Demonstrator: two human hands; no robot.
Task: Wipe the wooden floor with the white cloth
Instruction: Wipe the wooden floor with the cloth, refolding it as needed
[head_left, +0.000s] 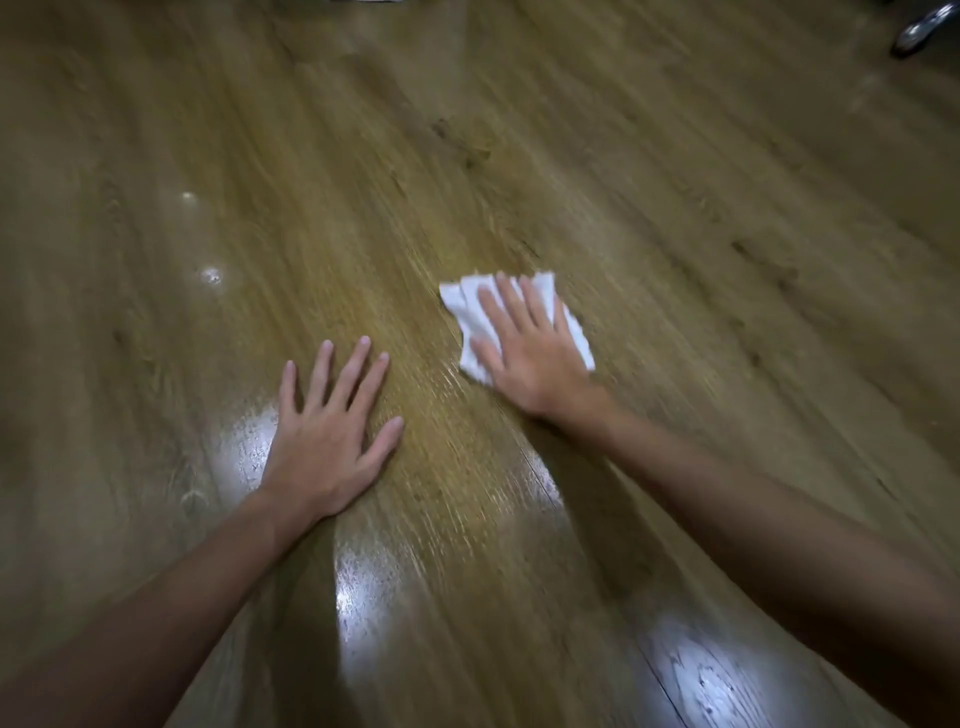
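- Brown wooden floor (649, 171) filled the whole view, its grain running in long streaks away from the camera, with seams between planks visible near the bottom.
- Two hands were in sight, both with bare forearms reaching in from the lower edge.
- The left hand (327, 441) lay palm down directly on the boards, its fingers straight and spread, holding nothing.
- The right hand (524, 348) lay flat on top of one white cloth (470, 306), fingers straight and slightly fanned, pressing it against the floor rather than gripping it.
- That single cloth was crumpled and folded, spread under the right palm; its edges showed beyond the fingertips and on both sides of the hand.
- The two hands were near each other but apart, a strip of bare board between them.
- Several bright patches of reflected light (363, 582) shone on the glossy boards around and below the left hand and near the lower right.
- Two small pale spots (210, 275) sat on the floor to the far left.
- One dark, shiny object (927, 28) was cut off at the top right corner, too blurred to identify.
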